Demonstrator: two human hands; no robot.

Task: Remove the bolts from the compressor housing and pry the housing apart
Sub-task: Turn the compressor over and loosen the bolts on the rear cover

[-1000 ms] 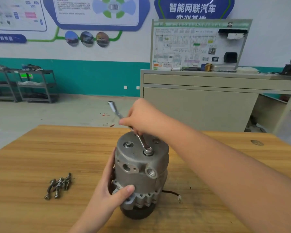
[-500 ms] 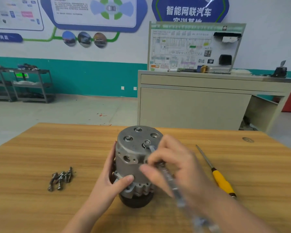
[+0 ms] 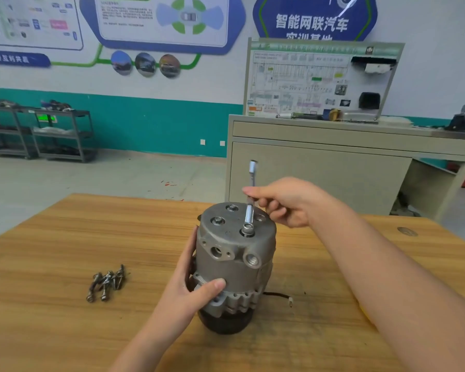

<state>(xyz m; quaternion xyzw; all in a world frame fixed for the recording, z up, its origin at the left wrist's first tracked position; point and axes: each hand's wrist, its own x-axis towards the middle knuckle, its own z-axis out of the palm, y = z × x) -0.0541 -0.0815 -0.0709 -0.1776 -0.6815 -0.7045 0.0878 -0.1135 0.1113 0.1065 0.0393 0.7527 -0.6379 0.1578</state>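
Here right hand fingers grip the wrench on a bolt; left hand clasps the compressor housing

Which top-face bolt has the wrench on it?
The front-right bolt, nearest the camera: the wrench held by the right hand sits on its head. The left bolt and the rear bolt stand bare.

Compressor housing – dull grey cast metal, matt, slightly rough. Wrench – shiny polished steel. Table – smooth wood-grain w/ low sheen.
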